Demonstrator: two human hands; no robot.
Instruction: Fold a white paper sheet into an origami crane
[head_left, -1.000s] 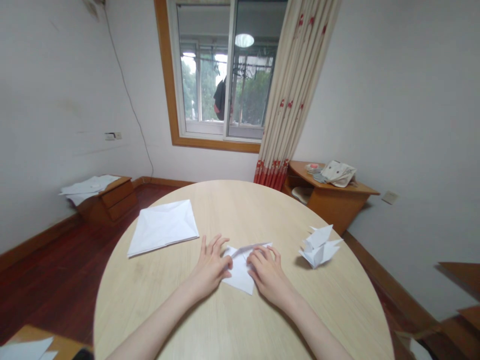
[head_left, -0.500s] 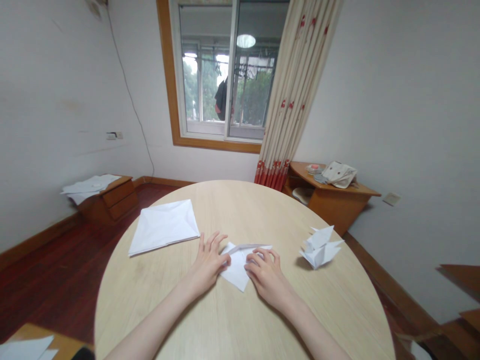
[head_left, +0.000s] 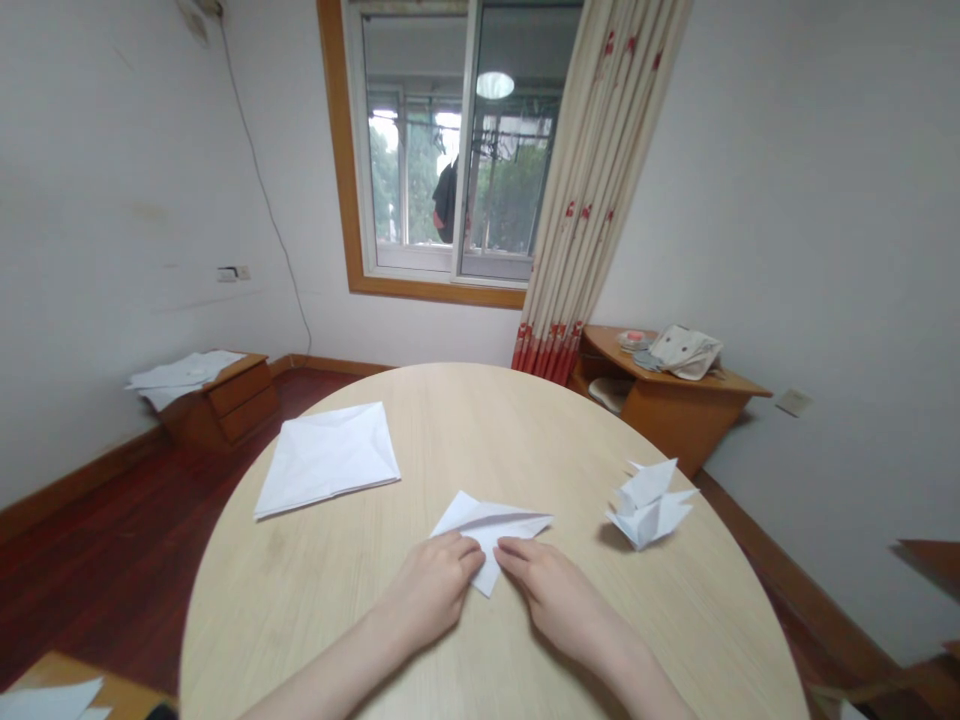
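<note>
Both hands had drawn back toward the near edge of the counter since the earlier frames, sliding down off the folded paper [head_left: 487,528] so that more of its far part lay bare, with a pointed flap reaching out to the right.

Head view: the left hand [head_left: 435,587] lay knuckles up with its fingers curled in, the fingertips pressing on the near left corner of the folded paper. The right hand [head_left: 551,592] lay just beside it, its fingers stretched flat and close together, the tips pressing the paper's near right edge. Neither grip was closed around anything; both pinned the sheet down against the wood. The fingertips of the two hands came near each other over the paper's near point, without clearly touching. The folded paper sat flat at the middle of the round counter [head_left: 465,430], a little toward the near edge.

Toward the far left edge of the counter lay a larger creased white sheet [head_left: 328,457], flat and well apart from the hands. Near the right edge stood a finished folded paper figure [head_left: 651,500] with raised points, also apart from the hands.

Beyond the counter, a low wooden cabinet [head_left: 221,400] with white papers on top stood by the left wall, and a corner shelf [head_left: 675,385] carrying a cloth bag stood beside the patterned curtain [head_left: 592,190] under the window [head_left: 442,150]
</note>
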